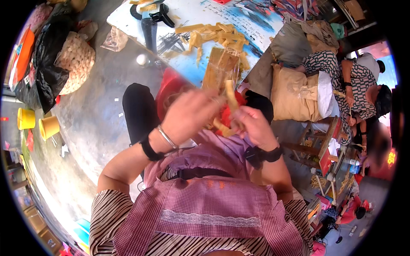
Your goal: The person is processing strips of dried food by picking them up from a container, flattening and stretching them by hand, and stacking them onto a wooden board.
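My right hand (254, 123) grips a yellowish, folded strip (230, 94) that sticks up between thumb and fingers. A second yellowish piece (221, 126) shows just below, near its fingertips. My left hand (193, 113) is beside it, blurred, fingers bent towards the strip; whether it holds anything is unclear. Beyond the hands, a tape-wrapped brown block (216, 68) lies at the near edge of a table (256, 28) with a printed picture. Many similar strips (221, 33) are heaped behind the block. Something red (229, 112) lies below the hands, partly hidden by them.
A dark-handled tool (149, 33) lies at the table's left side. A red plastic container or bag (169, 86) is by my left knee. Stuffed sacks (293, 96) and a wooden stool (323, 147) stand at right, with co-workers (358, 92) seated beyond. Yellow buckets (49, 126) stand far left.
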Demonstrator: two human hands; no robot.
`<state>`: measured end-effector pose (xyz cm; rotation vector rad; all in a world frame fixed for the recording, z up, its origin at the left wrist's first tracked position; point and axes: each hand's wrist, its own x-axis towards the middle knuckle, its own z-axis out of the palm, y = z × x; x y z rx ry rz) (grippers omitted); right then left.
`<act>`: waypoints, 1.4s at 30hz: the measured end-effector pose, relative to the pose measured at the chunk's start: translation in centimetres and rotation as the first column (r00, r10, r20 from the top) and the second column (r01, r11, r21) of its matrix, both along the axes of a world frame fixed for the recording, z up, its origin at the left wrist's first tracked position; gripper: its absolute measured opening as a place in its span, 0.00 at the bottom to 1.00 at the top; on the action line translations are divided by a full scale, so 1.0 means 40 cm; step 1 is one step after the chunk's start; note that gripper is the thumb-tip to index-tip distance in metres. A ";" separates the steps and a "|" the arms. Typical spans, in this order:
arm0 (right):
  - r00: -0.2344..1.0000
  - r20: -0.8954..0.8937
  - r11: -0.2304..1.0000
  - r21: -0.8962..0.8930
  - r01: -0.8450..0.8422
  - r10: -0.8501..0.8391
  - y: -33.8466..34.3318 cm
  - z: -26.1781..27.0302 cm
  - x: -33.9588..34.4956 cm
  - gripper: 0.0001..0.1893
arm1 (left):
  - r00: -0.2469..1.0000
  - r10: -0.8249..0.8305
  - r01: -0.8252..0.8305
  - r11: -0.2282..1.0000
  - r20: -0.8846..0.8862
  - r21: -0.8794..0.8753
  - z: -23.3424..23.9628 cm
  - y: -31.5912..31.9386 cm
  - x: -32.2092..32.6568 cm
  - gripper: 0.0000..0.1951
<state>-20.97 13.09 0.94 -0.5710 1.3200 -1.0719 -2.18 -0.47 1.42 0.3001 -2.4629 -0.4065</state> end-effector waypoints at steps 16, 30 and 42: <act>0.998 0.039 0.996 -0.082 -0.042 0.046 0.020 0.001 0.091 0.15 | 0.982 0.020 -0.153 0.663 0.187 0.733 -0.094 0.018 0.024 0.12; 0.981 -0.087 0.941 -0.308 0.138 -0.173 0.036 -0.083 0.120 0.09 | 0.997 0.067 -0.051 0.461 0.023 0.886 -0.140 0.058 -0.001 0.13; 0.953 0.301 0.992 -0.104 0.068 -0.034 0.018 -0.089 0.087 0.19 | 0.966 -0.234 0.101 0.732 0.110 0.674 -0.092 0.041 -0.006 0.10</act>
